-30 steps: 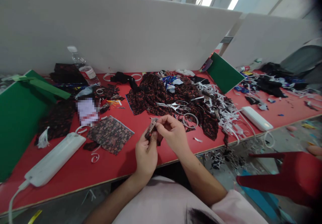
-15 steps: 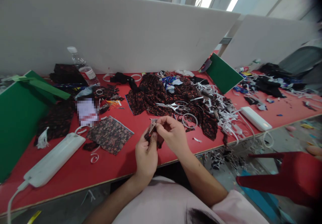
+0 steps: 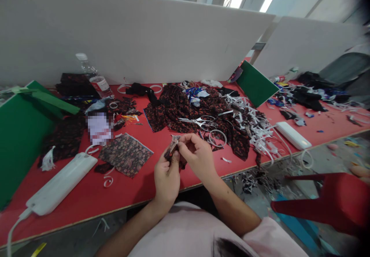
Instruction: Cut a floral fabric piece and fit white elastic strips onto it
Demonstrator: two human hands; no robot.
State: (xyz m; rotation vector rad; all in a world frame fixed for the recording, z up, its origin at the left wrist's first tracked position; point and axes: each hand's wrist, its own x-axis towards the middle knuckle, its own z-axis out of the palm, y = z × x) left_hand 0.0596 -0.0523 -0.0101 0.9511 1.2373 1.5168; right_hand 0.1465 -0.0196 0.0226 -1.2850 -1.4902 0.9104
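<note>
Both hands have barely shifted: left hand [image 3: 167, 176] and right hand [image 3: 198, 156] pinch one fabric scrap [image 3: 172, 148].

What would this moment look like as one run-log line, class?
left hand: pinching small floral fabric piece | right hand: pinching same piece | scissors: on dark fabric pile | surface: red table

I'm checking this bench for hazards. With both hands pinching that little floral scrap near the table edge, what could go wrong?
1. The small fabric piece, pinched between the left hand and right hand near the table edge, might slip to the littered floor.
2. The scissors lie just beyond the hands on the floral cloth; reaching forward could meet the blades.
</note>
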